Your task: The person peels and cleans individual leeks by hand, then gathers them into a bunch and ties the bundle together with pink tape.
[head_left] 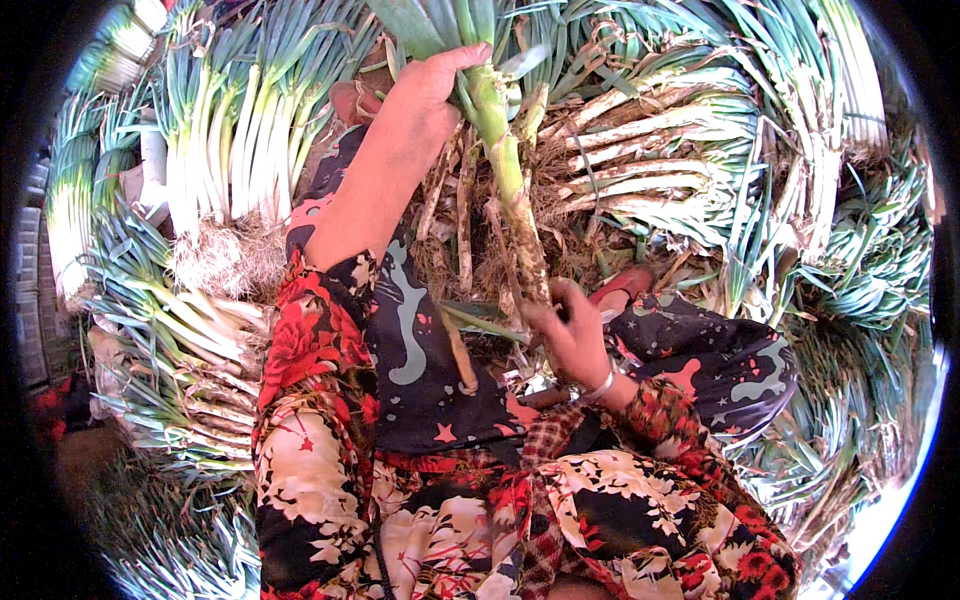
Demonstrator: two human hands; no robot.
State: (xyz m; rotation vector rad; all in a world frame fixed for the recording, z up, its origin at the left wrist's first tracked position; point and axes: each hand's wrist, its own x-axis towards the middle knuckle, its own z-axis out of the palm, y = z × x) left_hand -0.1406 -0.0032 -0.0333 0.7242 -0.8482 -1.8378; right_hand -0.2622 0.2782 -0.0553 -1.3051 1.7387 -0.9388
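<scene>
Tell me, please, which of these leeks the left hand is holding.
The single brown-flecked leek running from the left hand down to the right hand; the surrounding leeks rest grouped together, outside any grip.

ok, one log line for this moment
left hand: grips scallion near leaves | right hand: at its lower end | lower stalk: brown-streaked | around: scallion bundles

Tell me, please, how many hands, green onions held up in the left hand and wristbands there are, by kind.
Hands: 2 (left hand, right hand)
Held green onion: 1
Pale wristband: 1
Total: 4
The heaped green onions overlap too much to count.
</scene>
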